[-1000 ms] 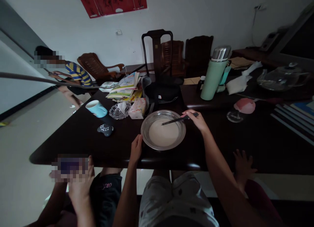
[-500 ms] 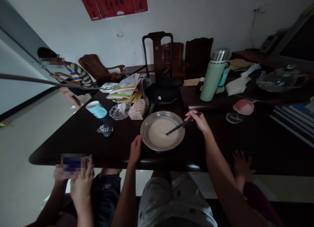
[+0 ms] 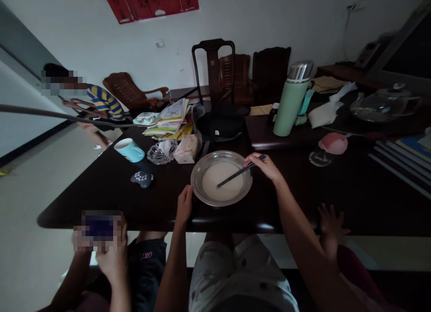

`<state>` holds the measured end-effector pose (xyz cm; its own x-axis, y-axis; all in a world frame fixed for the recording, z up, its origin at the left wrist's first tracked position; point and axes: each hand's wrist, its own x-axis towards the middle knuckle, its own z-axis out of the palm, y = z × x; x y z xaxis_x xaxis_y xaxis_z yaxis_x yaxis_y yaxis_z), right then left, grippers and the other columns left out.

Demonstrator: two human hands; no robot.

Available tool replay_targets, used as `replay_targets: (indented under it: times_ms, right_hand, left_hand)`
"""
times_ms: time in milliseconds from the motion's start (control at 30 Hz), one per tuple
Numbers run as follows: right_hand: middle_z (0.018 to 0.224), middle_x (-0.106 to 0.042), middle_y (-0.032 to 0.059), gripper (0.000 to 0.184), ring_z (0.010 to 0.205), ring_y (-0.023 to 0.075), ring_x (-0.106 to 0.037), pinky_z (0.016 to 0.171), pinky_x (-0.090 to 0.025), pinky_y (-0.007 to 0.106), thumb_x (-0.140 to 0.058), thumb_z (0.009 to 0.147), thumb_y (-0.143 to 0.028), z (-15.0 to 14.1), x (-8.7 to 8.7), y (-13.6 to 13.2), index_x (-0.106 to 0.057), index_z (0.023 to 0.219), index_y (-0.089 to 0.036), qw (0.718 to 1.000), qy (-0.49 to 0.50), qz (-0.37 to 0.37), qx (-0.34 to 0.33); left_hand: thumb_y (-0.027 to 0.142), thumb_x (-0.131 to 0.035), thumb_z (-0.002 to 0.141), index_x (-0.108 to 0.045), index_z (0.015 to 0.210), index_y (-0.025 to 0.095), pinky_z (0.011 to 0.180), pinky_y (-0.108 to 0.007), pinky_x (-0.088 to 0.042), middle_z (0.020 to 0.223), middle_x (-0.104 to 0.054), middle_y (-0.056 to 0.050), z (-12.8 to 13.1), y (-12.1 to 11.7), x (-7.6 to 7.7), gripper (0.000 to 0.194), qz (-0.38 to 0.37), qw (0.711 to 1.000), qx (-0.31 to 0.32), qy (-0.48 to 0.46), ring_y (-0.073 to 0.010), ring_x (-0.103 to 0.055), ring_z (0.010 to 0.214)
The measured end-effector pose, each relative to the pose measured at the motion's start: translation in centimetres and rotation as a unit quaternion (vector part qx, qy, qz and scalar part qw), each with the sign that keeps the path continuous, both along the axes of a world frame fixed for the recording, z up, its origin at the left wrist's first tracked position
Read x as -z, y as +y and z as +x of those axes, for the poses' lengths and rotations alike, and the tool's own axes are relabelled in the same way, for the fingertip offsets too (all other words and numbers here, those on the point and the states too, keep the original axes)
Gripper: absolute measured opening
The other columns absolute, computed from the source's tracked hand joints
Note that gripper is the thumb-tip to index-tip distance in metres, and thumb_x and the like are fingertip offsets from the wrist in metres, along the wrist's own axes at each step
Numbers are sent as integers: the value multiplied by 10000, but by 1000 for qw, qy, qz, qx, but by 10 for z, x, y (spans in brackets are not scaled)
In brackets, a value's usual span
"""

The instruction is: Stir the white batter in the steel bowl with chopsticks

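A shiny metal bowl (image 3: 247, 186) stands on the dark table near its front edge, holding a pale, creamy liquid (image 3: 222, 193). My left hand (image 3: 185, 203) grips the bowl's left rim, thumb on the near side. Black chopsticks (image 3: 239, 172) slant down to the left, and their tips dip into the liquid. Around their upper end my right hand (image 3: 264, 164) is closed, above the bowl's right rim. Whether the chopsticks are one or two is hard to make out.
Left of the bowl are a blue mug (image 3: 129, 150), a game controller (image 3: 142, 179), a glass dish (image 3: 161, 152) and a tissue pack (image 3: 186, 149). A green thermos (image 3: 291, 103) stands behind right. Another person's hand (image 3: 332, 224) rests at the table edge; someone at left holds a phone (image 3: 101, 226).
My right hand has moved left, sweeping the chopstick tips leftward through the liquid. My left hand still holds the bowl's rim. The whole view has shifted slightly.
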<state>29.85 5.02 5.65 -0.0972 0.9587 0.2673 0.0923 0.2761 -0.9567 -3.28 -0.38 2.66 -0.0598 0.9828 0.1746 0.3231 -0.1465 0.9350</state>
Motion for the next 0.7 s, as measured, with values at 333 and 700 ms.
replay_targets:
  times_ms: [333, 700]
  right_hand:
    - [739, -763, 36, 393, 744, 208, -704, 728, -503, 325, -570, 860, -581, 4, 3, 1, -719, 825, -220, 1000, 9, -5, 23]
    - [753, -765, 45, 407, 762, 206, -703, 678, -486, 299, -555, 870, -582, 3, 1, 0, -724, 841, -212, 999, -4, 9, 37]
  left_hand:
    - [626, -466, 870, -430, 634, 205, 561, -242, -331, 608, -386, 35, 1, 0, -2, 484, -15, 1000, -2, -4, -125, -374, 588]
    - [595, -445, 904, -432, 645, 198, 569, -233, -331, 610, -394, 36, 0, -1, 0, 474, -11, 1000, 1, 5, -118, -372, 588]
